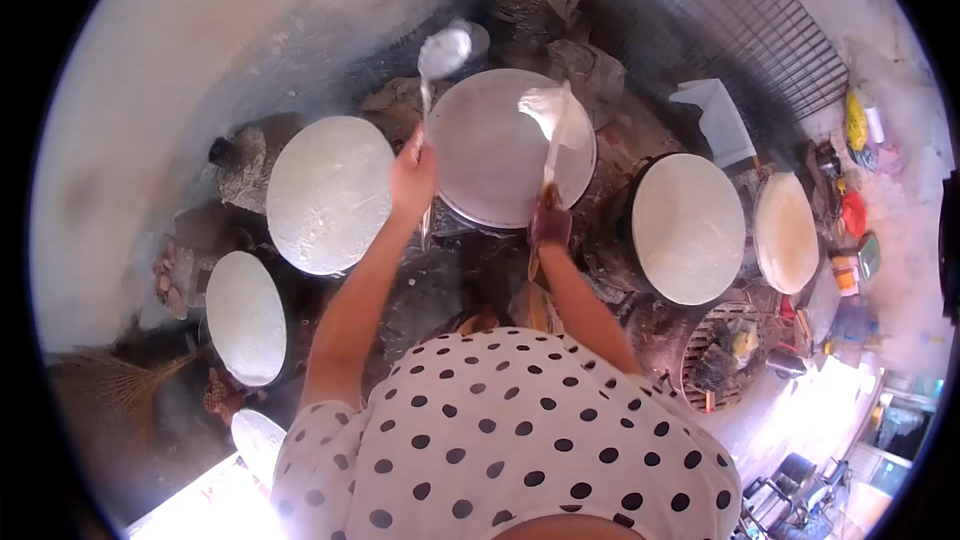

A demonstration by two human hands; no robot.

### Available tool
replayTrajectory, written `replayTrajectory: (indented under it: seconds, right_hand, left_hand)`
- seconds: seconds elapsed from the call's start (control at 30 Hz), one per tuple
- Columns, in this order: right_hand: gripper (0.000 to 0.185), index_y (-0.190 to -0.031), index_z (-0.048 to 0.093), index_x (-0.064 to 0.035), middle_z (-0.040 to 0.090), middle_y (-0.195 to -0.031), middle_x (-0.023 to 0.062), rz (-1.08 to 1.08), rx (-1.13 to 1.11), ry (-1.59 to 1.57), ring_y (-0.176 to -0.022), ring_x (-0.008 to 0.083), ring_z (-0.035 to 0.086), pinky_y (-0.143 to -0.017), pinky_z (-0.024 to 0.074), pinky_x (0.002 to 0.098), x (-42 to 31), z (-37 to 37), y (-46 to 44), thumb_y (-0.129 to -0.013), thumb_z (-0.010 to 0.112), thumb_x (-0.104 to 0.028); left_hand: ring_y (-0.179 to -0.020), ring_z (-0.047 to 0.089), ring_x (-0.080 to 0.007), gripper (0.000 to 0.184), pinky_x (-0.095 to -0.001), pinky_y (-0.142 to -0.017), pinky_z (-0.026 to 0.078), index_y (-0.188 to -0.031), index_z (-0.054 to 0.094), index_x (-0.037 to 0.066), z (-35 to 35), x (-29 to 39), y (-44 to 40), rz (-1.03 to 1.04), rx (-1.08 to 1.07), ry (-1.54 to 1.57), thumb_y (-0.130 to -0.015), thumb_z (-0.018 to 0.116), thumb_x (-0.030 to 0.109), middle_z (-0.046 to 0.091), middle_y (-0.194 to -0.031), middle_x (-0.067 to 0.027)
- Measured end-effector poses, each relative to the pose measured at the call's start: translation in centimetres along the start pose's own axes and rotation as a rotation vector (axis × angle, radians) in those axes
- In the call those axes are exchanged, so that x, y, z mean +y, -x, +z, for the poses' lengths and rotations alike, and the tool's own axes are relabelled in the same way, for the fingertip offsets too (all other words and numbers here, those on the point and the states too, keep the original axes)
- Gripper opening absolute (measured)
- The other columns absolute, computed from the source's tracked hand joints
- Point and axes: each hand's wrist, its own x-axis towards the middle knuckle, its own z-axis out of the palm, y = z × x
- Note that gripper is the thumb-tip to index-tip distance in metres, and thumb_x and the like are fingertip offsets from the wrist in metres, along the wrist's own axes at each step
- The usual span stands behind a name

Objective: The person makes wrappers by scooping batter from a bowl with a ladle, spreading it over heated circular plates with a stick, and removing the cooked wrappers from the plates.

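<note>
From where I stand, the person faces a round griddle [480, 155] at twelve o'clock. The left hand [413, 180] grips a ladle [445, 53], its bowl white-coated, by the griddle's eleven. The right hand [549, 222] holds a paddle [553, 155] against white batter [540, 108] near one o'clock (a thick dollop, too). Pale-topped rounds sit at half past ten [330, 195] and half past one [690, 230].

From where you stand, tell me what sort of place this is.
Likely a flatbread or pancake kitchen: several round griddles, most covered in pale layers, plus a white-coated ladle and spreader.
</note>
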Motion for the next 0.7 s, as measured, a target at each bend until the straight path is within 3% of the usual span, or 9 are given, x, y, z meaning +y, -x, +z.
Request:
replayTrajectory:
  seconds: [0.07, 0.1, 0.17, 0.27, 0.33, 0.47, 0.53, 0.6, 0.7]
  right_hand:
    - [0.048, -0.129, 0.049, -0.0031, 0.059, -0.118, 0.0176, 0.250, -0.205, -0.141, -0.102, 0.0288, 0.061, -0.088, 0.0475, 0.0337, -2.7, -1.4, -0.1, -0.088, 0.056, -0.026]
    - [0.048, -0.128, 0.049, -0.0028, 0.061, -0.114, 0.0183, 0.164, -0.167, -0.206, -0.100, 0.0302, 0.062, -0.085, 0.0479, 0.0361, -3.0, -2.8, -0.2, -0.088, 0.055, -0.027]
    - [0.047, -0.127, 0.050, -0.0024, 0.062, -0.110, 0.0190, 0.066, -0.104, -0.280, -0.098, 0.0316, 0.062, -0.082, 0.0483, 0.0384, -1.7, -4.2, -0.4, -0.087, 0.055, -0.028]
    - [0.042, -0.124, 0.053, -0.0073, 0.064, -0.104, 0.0195, -0.006, 0.159, 0.090, -0.093, 0.0341, 0.062, -0.077, 0.0482, 0.0415, 1.4, -2.9, 1.2, -0.087, 0.053, -0.026]
    - [0.037, -0.121, 0.055, -0.0136, 0.065, -0.101, 0.0184, 0.231, -0.026, 0.158, -0.093, 0.0337, 0.062, -0.078, 0.0484, 0.0405, -3.3, -3.3, 1.5, -0.087, 0.051, -0.029]
    - [0.034, -0.118, 0.056, -0.0174, 0.065, -0.102, 0.0174, 0.250, -0.138, 0.270, -0.095, 0.0336, 0.061, -0.081, 0.0478, 0.0400, -6.9, -1.2, -3.2, -0.087, 0.051, -0.030]
    - [0.038, -0.119, 0.059, -0.0164, 0.065, -0.100, 0.0185, 0.019, -0.209, 0.070, -0.092, 0.0346, 0.063, -0.075, 0.0494, 0.0440, -5.6, -0.9, -5.1, -0.086, 0.053, -0.035]
    - [0.036, -0.116, 0.061, -0.0165, 0.065, -0.099, 0.0176, 0.040, -0.259, -0.053, -0.092, 0.0340, 0.063, -0.075, 0.0494, 0.0435, -4.2, -3.4, -5.5, -0.086, 0.054, -0.035]
    - [0.031, -0.105, 0.066, -0.0160, 0.066, -0.096, 0.0156, -0.269, -0.110, 0.034, -0.092, 0.0337, 0.062, -0.076, 0.0493, 0.0419, -2.0, -6.4, -4.0, -0.086, 0.056, -0.037]
  left_hand:
    - [-0.047, 0.047, -0.0105, 0.042, -0.0254, -0.045, 0.039, -0.134, 0.044, 0.006, -1.7, -1.6, 2.0, -0.196, -0.147, 0.230, -0.096, 0.043, 0.023, 0.051, -0.064, -0.0017]
    - [-0.040, 0.038, -0.0064, 0.041, -0.0211, -0.037, 0.031, -0.135, 0.043, 0.007, -2.4, -2.5, 2.8, -0.391, -0.302, 0.460, -0.097, 0.043, 0.022, 0.042, -0.058, 0.0025]
    - [-0.039, 0.037, -0.0067, 0.042, -0.0213, -0.036, 0.032, -0.135, 0.041, 0.006, -4.3, -4.3, 5.9, -0.410, -0.280, 0.465, -0.097, 0.041, 0.023, 0.039, -0.057, 0.0028]
    - [-0.038, 0.037, -0.0074, 0.042, -0.0218, -0.035, 0.032, -0.136, 0.038, 0.005, -7.5, -3.9, 10.0, -0.483, -0.277, 0.445, -0.098, 0.039, 0.024, 0.037, -0.058, 0.0021]
    - [-0.038, 0.036, -0.0078, 0.042, -0.0222, -0.035, 0.031, -0.135, 0.038, 0.005, -8.7, -4.9, 11.7, -0.503, -0.272, 0.458, -0.098, 0.039, 0.024, 0.037, -0.058, 0.0018]
    - [-0.038, 0.037, -0.0081, 0.045, -0.0232, -0.035, 0.033, -0.136, 0.038, 0.005, -9.4, -7.2, 13.4, -0.556, -0.238, 0.618, -0.097, 0.042, 0.028, 0.036, -0.059, 0.0019]
    - [-0.038, 0.036, -0.0077, 0.045, -0.0231, -0.036, 0.032, -0.135, 0.039, 0.005, -9.3, -7.2, 13.7, -0.589, -0.246, 0.665, -0.097, 0.042, 0.028, 0.036, -0.059, 0.0019]
    - [-0.039, 0.031, -0.0070, 0.040, -0.0242, -0.038, 0.032, -0.135, 0.038, 0.008, -9.2, -6.7, 13.7, -0.648, -0.222, 0.622, -0.098, 0.038, 0.025, 0.033, -0.060, 0.0042]
    - [-0.041, 0.029, -0.0066, 0.041, -0.0234, -0.039, 0.032, -0.136, 0.037, 0.009, -9.3, -5.8, 13.9, -0.642, -0.239, 0.636, -0.099, 0.037, 0.025, 0.031, -0.060, 0.0049]
